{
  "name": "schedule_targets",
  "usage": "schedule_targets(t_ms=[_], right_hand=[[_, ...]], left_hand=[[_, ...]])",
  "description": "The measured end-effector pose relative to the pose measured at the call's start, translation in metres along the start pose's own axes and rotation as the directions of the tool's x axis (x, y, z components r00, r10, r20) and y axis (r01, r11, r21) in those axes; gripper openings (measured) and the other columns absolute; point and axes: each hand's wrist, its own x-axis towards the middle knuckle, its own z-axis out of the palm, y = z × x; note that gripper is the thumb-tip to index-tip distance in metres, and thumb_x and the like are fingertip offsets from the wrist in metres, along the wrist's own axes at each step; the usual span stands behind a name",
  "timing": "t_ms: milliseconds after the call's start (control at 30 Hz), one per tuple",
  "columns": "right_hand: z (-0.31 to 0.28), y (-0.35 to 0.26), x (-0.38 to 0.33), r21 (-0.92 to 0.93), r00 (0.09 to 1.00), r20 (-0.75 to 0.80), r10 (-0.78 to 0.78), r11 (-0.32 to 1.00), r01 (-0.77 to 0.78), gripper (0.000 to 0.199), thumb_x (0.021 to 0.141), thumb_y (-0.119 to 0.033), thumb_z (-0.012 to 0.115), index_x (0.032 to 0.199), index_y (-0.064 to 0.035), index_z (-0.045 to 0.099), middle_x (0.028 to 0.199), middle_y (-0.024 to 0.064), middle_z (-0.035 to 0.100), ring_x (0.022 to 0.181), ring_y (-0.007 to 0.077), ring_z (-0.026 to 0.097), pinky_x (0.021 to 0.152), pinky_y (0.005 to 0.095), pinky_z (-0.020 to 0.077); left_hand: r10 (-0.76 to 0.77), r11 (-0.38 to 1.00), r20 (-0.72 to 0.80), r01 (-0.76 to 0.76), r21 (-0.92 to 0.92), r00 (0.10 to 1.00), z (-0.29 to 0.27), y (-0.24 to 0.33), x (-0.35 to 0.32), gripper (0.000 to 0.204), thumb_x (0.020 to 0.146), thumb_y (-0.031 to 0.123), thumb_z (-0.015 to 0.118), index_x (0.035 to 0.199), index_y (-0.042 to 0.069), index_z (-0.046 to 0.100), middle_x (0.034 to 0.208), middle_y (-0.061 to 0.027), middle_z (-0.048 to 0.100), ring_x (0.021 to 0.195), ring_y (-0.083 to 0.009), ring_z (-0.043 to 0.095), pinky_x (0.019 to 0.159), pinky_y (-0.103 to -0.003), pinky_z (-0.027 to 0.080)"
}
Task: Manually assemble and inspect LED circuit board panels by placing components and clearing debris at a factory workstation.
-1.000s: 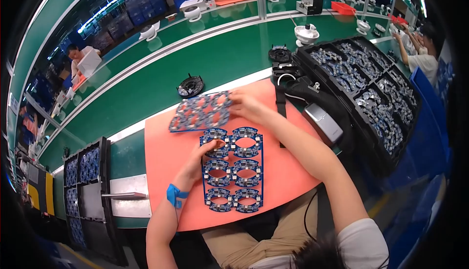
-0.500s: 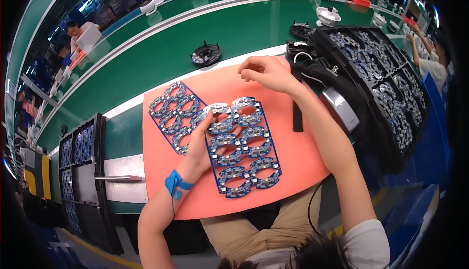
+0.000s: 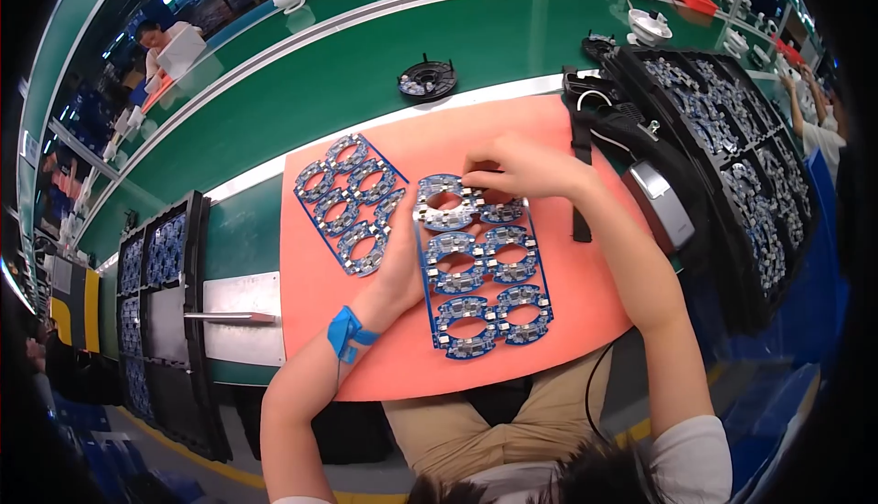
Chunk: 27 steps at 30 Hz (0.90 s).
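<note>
Green workbench in a factory line, salmon mat on its near edge, black trays of parts at the right edge, more trays at the left. Blue circuit panel with eight ring-shaped boards lies mid-mat; second panel just left of it, tilted. Left hand slips under the panel's left edge, fingers hidden, grip can't tell. Right hand pinches the panel's far edge. Black round reel beyond the mat.
</note>
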Motion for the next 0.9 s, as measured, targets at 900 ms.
schedule_targets(t_ms=[900], right_hand=[[0.002,0.012,0.003,0.208,0.966,0.257,-0.036,0.978,-0.019,0.028,0.086,-0.021,0.064,0.106,-0.0012,0.063,0.093,0.0087,0.068,0.085,0.0139,0.064,0.077,0.0278,0.0505]], left_hand=[[0.297,0.827,-0.005,-0.255,0.500,0.955,-0.029,-0.001,-0.002,0.052,0.084,-0.003,0.054,0.135,-0.003,0.040,0.126,-0.0106,0.051,0.118,-0.0187,0.048,0.095,-0.029,0.042]])
